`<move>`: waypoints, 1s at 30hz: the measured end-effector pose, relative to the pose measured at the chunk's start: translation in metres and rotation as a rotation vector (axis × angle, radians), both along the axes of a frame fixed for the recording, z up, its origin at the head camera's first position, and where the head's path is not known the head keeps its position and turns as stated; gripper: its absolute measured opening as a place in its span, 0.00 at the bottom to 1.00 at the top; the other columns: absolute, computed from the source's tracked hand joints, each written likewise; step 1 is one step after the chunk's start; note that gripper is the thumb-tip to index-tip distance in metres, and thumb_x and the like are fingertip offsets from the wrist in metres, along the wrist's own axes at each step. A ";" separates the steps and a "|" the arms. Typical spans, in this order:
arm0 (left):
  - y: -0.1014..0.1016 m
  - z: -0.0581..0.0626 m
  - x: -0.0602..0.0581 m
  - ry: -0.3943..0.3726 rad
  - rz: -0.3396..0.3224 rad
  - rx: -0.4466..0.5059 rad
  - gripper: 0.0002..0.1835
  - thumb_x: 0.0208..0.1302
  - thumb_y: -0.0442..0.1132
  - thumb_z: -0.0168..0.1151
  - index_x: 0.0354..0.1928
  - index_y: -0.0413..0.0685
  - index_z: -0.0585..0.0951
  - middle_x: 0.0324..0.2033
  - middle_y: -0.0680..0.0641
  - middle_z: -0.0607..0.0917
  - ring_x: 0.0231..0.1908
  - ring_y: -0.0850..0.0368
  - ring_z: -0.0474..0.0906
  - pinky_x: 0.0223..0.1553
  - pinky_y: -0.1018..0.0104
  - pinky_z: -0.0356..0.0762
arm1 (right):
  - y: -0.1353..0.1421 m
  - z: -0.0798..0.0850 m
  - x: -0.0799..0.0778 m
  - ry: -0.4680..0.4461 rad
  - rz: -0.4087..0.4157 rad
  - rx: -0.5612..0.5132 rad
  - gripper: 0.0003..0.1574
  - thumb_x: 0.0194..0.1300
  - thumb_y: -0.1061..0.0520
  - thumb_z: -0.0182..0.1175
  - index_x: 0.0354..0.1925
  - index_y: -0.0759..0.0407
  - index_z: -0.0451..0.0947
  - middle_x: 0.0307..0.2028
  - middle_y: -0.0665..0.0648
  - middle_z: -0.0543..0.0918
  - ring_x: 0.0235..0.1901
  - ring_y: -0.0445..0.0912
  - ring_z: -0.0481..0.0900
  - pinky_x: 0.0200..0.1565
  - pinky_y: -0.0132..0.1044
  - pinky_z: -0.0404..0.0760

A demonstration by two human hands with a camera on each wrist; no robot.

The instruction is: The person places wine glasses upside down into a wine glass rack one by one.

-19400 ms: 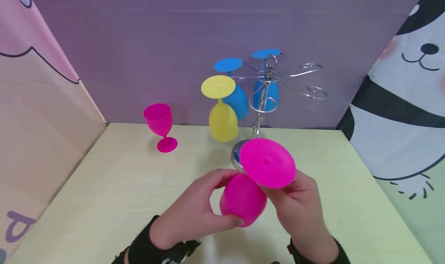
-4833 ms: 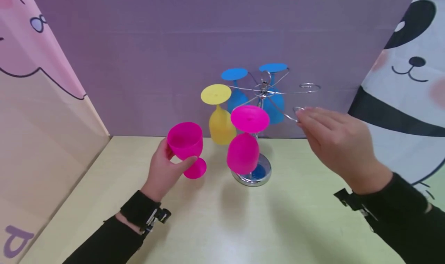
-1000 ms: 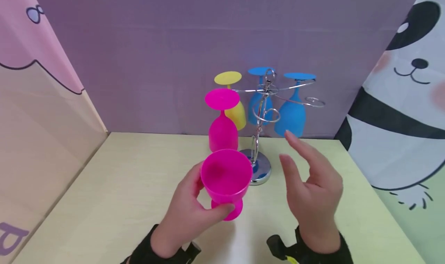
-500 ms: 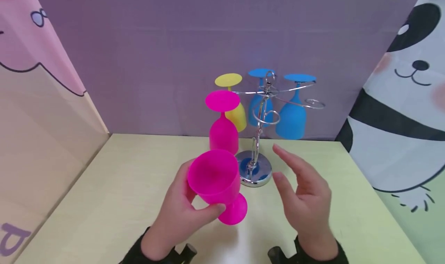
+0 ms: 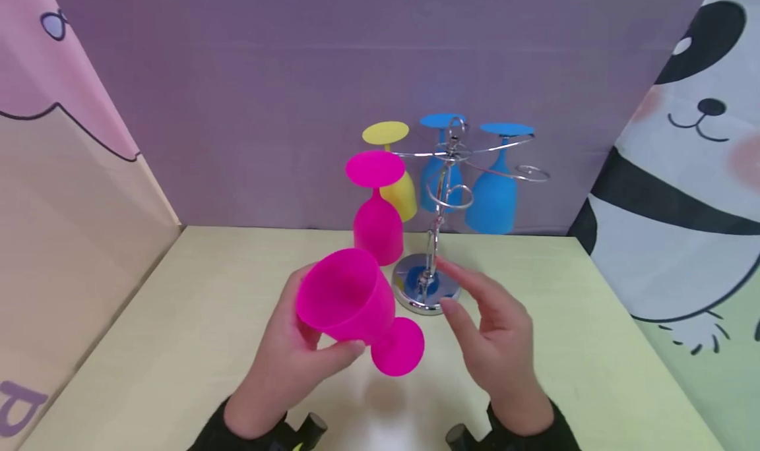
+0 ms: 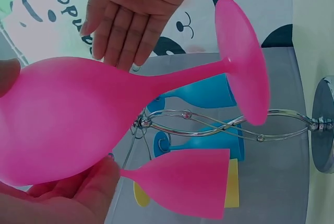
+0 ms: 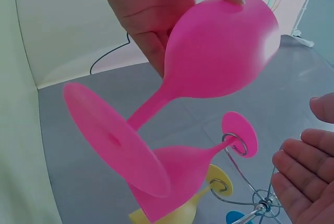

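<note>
My left hand (image 5: 291,352) grips the bowl of a pink goblet (image 5: 347,296), thumb across its near side. The goblet is tilted, its mouth toward the upper left and its round foot toward the lower right, above the table. To the right of that foot, my right hand (image 5: 495,345) is held with thumb and fingers apart, nothing between them. Behind stands a chrome stemware rack (image 5: 427,283) with curled wire arms. A second pink goblet (image 5: 378,230), a yellow goblet (image 5: 400,194) and two blue goblets, one a blue goblet (image 5: 491,200) at right, hang upside down from it.
The pale table (image 5: 196,319) ends at a purple backdrop (image 5: 237,108). A panda-printed panel (image 5: 683,200) stands at right, and a pink and beige printed panel (image 5: 59,194) at left. Two curled rack arms, at front and right, carry no goblet.
Over the last second the held goblet has moved left and tipped, its foot swinging right. My right hand has come lower and left. Earlier, my left hand gripped it farther left, and the rack has turned since.
</note>
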State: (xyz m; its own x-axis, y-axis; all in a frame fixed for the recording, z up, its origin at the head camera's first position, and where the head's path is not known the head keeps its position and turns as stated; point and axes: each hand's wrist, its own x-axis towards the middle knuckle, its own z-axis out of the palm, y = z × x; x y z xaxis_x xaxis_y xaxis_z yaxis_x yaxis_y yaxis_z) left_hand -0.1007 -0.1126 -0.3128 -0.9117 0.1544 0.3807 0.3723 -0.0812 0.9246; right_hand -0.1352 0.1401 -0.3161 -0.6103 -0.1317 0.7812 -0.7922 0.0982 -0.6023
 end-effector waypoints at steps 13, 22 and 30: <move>-0.002 0.005 0.004 -0.095 -0.023 0.298 0.38 0.63 0.35 0.74 0.71 0.44 0.66 0.59 0.35 0.77 0.54 0.40 0.79 0.49 0.54 0.85 | 0.002 0.001 0.002 -0.377 0.050 -0.334 0.21 0.79 0.67 0.47 0.65 0.74 0.73 0.60 0.67 0.81 0.62 0.56 0.79 0.65 0.42 0.75; 0.005 0.000 0.004 -0.133 -0.117 0.521 0.32 0.68 0.39 0.70 0.70 0.46 0.68 0.59 0.43 0.78 0.57 0.47 0.77 0.58 0.56 0.81 | 0.004 -0.014 -0.014 -0.484 0.435 -0.640 0.26 0.81 0.65 0.37 0.65 0.68 0.76 0.59 0.62 0.83 0.61 0.56 0.81 0.67 0.44 0.72; 0.015 -0.002 0.009 -0.077 -0.118 0.647 0.29 0.69 0.37 0.69 0.68 0.48 0.68 0.57 0.45 0.78 0.56 0.49 0.77 0.61 0.57 0.78 | -0.026 -0.027 -0.010 -0.781 0.346 -0.753 0.15 0.76 0.59 0.59 0.57 0.61 0.83 0.55 0.61 0.84 0.57 0.55 0.83 0.64 0.43 0.76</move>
